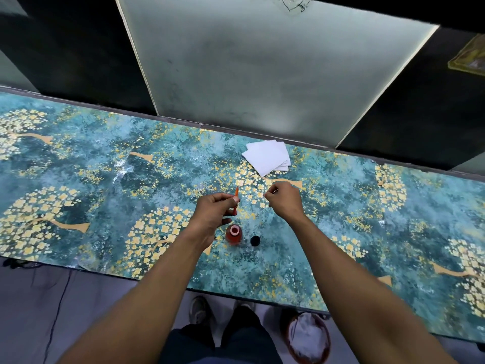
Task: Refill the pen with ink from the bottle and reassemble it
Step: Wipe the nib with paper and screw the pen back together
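One long desk point(78, 179) crosses the middle of the frame, covered in teal sheeting patterned with golden flower trees. Behind it, in the upper frame, one pale frosted panel point(262, 74) stands between dark walls. Two bare forearms reach up from the bottom edge. The left hand point(214, 210), at centre, curls its fingers round one orange pen barrel point(236, 193). The right hand point(284, 199), just right of it, pinches one thin pen part point(274, 191), too small to identify. One loose stack of white paper squares point(267, 156) lies above the hands. Below them stand one open red ink bottle point(234, 234) and, beside it, one black cap point(255, 240).
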The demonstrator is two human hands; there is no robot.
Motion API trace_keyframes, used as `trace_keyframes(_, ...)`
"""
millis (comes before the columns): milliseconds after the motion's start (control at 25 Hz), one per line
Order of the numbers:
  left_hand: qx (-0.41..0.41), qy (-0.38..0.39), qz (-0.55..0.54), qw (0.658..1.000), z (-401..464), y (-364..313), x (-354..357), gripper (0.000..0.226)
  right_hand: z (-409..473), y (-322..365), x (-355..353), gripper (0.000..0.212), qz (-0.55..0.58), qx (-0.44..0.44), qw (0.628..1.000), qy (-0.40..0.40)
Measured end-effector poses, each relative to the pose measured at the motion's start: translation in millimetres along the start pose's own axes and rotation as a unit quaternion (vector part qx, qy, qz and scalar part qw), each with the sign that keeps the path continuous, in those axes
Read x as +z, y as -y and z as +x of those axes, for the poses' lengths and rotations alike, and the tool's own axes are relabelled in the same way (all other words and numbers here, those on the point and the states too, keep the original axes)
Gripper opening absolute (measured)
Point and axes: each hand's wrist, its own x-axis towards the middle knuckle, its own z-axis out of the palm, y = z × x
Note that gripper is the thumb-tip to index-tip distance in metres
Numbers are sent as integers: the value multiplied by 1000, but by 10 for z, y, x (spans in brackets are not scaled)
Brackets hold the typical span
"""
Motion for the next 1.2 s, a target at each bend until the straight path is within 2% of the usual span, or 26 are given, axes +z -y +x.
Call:
trace_keyframes(280,33,-27,4,999,22,158,267,12,722,-16,-63,15,-111,-36,993,6)
trace_keyframes(360,43,-36,0,998,3,201,343,13,889,-15,-39,25,-150,-54,987,2)
trace_keyframes(520,55,-52,-1,997,-31,246,413,11,1164,26,131,58,-225,-83,971,10)
trace_keyframes(600,54,-61,-7,997,-16,238,434,11,1221,61,222,65,-271,-101,957,12)
trace_keyframes(680,53,-70,-9,996,13,214,442,11,1264,102,284,59,-308,-125,943,-7)
trace_keyframes(840,45,-73,-16,996,85,217,492,8,1289,167,218,24,-341,-153,927,-6)
trace_keyframes(960,36,-72,-25,996,122,210,538,8,1241,168,97,18,-345,-162,925,-9)
trace_keyframes(1120,30,-62,-27,997,164,175,530,12,1221,66,-21,17,-276,-122,952,-49)
trace_keyframes(1200,26,-56,-19,998,178,142,484,12,1182,39,-87,15,-162,-84,982,-44)
